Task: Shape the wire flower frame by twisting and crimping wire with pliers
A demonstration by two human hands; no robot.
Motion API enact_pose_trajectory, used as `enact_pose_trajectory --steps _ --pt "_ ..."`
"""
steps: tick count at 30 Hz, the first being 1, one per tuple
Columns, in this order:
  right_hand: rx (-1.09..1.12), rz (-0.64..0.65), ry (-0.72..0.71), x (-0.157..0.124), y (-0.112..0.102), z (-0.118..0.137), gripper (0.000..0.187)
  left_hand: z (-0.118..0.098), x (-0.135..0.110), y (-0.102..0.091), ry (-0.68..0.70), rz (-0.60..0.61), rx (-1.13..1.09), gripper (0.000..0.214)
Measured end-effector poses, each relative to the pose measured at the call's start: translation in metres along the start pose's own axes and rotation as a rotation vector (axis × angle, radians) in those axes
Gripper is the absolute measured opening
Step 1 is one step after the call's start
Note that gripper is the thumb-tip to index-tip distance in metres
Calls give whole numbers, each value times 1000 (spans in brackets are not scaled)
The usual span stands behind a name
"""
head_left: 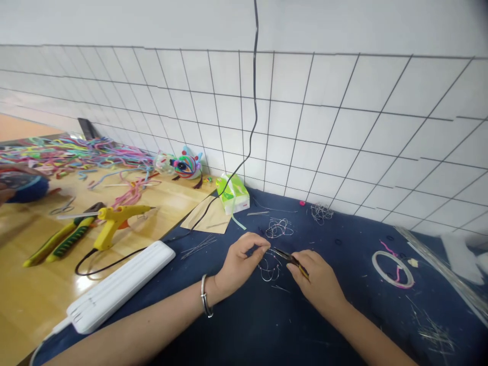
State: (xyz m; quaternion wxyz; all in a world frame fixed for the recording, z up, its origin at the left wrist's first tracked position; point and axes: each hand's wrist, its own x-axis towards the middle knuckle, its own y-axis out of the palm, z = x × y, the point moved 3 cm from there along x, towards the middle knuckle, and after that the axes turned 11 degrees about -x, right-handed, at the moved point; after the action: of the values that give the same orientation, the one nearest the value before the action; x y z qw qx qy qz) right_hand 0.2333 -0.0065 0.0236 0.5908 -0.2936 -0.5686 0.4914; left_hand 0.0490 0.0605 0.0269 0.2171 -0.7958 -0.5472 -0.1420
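Observation:
My left hand [244,262], with a silver bracelet [206,297] at the wrist, pinches a thin wire between thumb and fingertips. My right hand [314,277] is wrapped round a pair of pliers [297,263] with dark jaws and orange-black handles. The jaw tips point left and come close to my left fingertips; whether they grip the wire is too small to tell. Just below hangs or lies a looped silver wire piece [270,272]; I cannot tell if it joins the pinched wire. Farther back lies a tangle of wire loops [279,228] on the dark blue cloth [244,330].
At left are a white power strip [122,287], yellow glue gun [114,221], yellow-green cutters [68,236] and colourful pipe cleaners [76,157]. A tissue pack [234,194] stands by the wall. A white ring [392,269] lies right. Another person's hand [5,193] shows far left.

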Motion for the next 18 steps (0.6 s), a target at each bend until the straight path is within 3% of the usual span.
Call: enact_pose_trajectory --steps 18 --pt "-132 45 -193 -14 1 13 20 1 -15 3 -139 26 -72 9"
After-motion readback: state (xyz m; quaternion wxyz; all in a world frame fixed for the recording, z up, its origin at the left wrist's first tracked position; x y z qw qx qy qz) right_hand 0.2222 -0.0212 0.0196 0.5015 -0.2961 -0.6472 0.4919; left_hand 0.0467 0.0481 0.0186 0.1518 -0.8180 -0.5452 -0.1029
